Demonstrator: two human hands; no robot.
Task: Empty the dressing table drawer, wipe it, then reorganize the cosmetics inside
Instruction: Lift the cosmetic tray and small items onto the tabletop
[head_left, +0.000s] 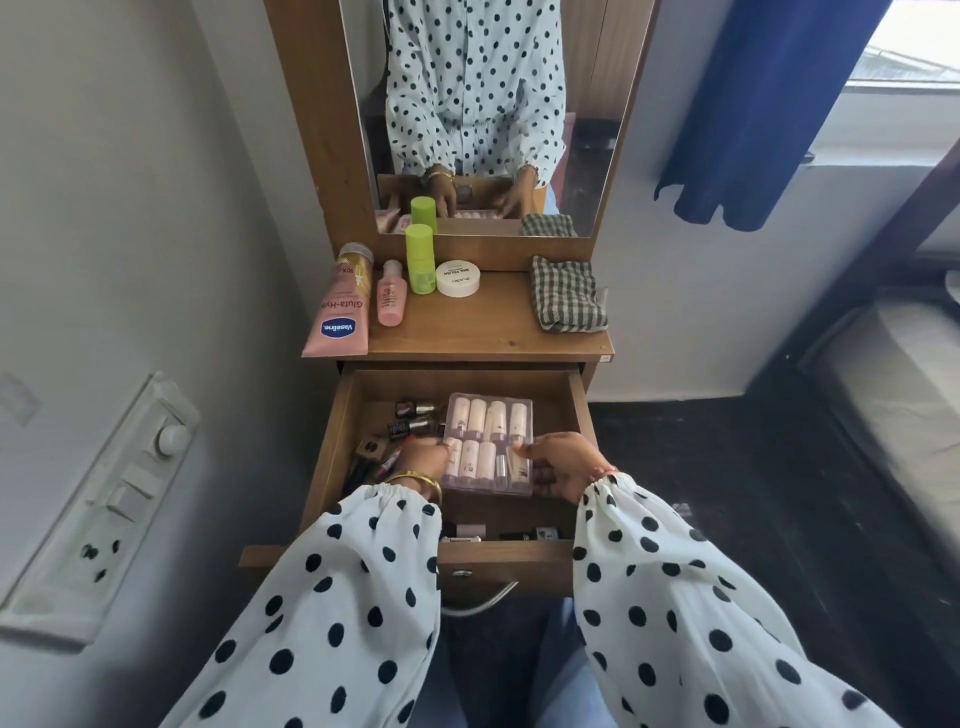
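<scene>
Currently my left hand (422, 457) and right hand (558, 465) grip opposite sides of the clear case of small bottles (488, 449), held in the open drawer (579, 410), lower centre frame.

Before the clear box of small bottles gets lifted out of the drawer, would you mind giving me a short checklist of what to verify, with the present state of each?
1. Both hands on the clear box: ok. The left hand holds its left edge and the right hand its right edge.
2. Drawer pulled out far enough to lift straight up: ok.
3. Box lid closed so the bottles stay in: cannot tell.
4. Free spot on the tabletop: ok, bare wood shows between the white jar and the checked cloth.
5. Loose items to the box's left clear of it: cannot tell; they lie close by.
</scene>
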